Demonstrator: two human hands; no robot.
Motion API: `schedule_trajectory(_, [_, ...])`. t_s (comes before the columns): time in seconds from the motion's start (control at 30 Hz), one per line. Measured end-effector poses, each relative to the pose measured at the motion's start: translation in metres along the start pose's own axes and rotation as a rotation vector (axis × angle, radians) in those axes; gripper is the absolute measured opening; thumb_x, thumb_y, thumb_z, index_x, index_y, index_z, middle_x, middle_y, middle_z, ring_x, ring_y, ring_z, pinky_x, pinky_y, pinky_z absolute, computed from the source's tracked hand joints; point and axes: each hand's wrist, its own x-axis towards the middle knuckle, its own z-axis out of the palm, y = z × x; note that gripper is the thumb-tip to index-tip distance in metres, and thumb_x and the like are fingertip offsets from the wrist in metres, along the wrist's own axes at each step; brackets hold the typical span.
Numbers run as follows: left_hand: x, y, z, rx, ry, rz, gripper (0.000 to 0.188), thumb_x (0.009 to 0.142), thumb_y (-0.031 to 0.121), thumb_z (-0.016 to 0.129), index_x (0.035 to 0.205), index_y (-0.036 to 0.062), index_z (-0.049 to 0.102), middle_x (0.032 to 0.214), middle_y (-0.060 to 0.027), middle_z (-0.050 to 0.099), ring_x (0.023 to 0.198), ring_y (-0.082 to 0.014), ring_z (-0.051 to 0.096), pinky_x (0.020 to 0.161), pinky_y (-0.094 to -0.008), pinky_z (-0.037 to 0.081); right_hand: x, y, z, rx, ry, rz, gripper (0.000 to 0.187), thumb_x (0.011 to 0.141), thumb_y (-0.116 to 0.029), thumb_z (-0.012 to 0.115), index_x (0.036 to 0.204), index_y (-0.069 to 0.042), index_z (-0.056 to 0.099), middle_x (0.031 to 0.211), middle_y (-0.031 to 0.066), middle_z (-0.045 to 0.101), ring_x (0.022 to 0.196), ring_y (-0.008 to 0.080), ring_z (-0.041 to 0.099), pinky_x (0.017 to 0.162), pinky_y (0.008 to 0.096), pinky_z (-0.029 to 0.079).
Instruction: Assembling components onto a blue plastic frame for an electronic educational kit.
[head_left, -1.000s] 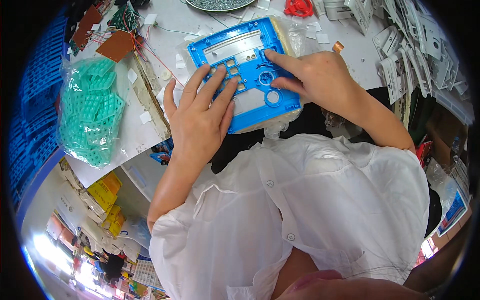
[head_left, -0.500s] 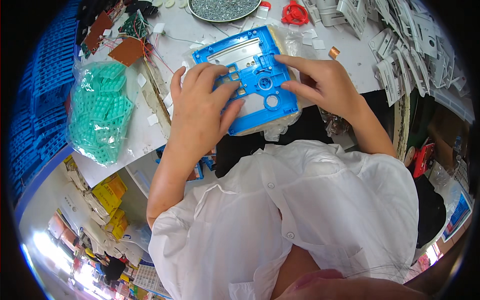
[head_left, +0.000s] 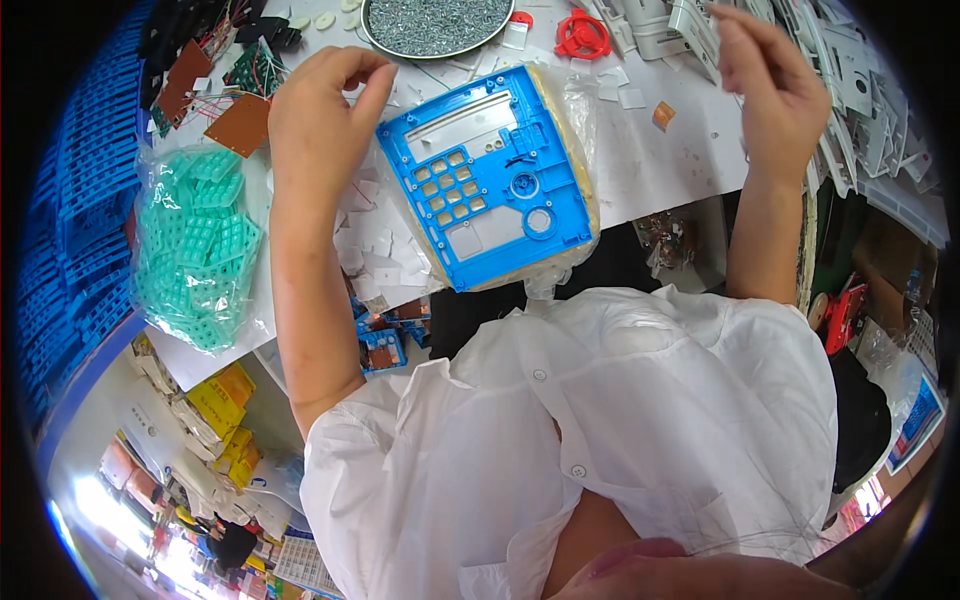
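Note:
A blue plastic casing (head_left: 560,205) lies on a clear-bagged, yellowish-edged piece at the table's front edge, its inner side with posts, a grid of small square openings and round rings facing up. Neither hand touches it. My left hand (head_left: 325,115) hovers beyond its far left corner, beside the circuit boards; fingers loosely bent, the thumb a little apart, nothing seen in them. Up at the far right, my right hand (head_left: 775,95) is raised by the white plastic parts (head_left: 690,35), fingers apart and slightly blurred, with no object visible in it.
A round metal tray of screws (head_left: 440,25) stands at the back, with a red plastic ring (head_left: 583,36) right of it. Bagged green keypads (head_left: 200,250) lie left, below brown circuit boards (head_left: 238,125) with wires. Blue plastic parts (head_left: 90,190) are stacked at the far left.
Both hands have left the blue casing: the left went up and leftward, the right up and rightward. The casing's square openings now show in full.

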Motion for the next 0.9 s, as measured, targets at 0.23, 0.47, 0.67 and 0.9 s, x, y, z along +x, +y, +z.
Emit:
schedule_trajectory(0.23, [0.027,-0.008,0.007,0.028,0.000,-0.026,0.016,0.089,0.017,0.075,0.095,0.0024,0.075,0.088,-0.0101,0.073,0.078,-0.0221,0.068,0.074,-0.0341,0.053,0.038,0.016,0.024,0.075,0.009,-0.002,0.013,0.097,-0.004,0.065,0.106,0.002,0.073,0.077,-0.0014,0.064,0.061,0.0051,0.056,0.056,0.0218,0.044])
schedule_trajectory(0.47, [0.006,0.028,0.012,-0.071,-0.022,-0.023,0.011,0.088,0.016,0.073,0.089,0.0045,0.073,0.089,-0.0093,0.071,0.082,-0.0275,0.066,0.076,-0.0389,0.051,0.048,0.011,0.071,-0.339,-0.507,-0.159,0.019,0.088,-0.006,0.068,0.104,0.003,0.074,0.089,0.0199,0.072,0.082,0.0295,0.072,0.075,0.0392,0.056])
schedule_trajectory(0.67, [-0.022,0.042,0.004,-0.133,0.008,-0.012,0.006,0.087,0.009,0.073,0.087,0.0034,0.071,0.085,-0.0094,0.068,0.079,-0.0285,0.065,0.073,-0.0400,0.050,0.093,0.052,0.146,-0.834,-0.595,-0.250,0.021,0.087,-0.009,0.058,0.096,0.002,0.074,0.096,0.0260,0.072,0.093,0.0396,0.072,0.080,0.0463,0.058])
schedule_trajectory(0.9, [-0.051,0.041,-0.009,-0.187,0.048,-0.083,0.007,0.089,0.004,0.073,0.091,-0.0017,0.070,0.084,-0.0086,0.069,0.076,-0.0183,0.064,0.073,-0.0300,0.050,0.095,0.009,0.141,-0.901,-0.812,0.018,0.021,0.089,-0.012,0.058,0.090,0.002,0.073,0.100,0.0267,0.071,0.093,0.0413,0.072,0.082,0.0468,0.058])
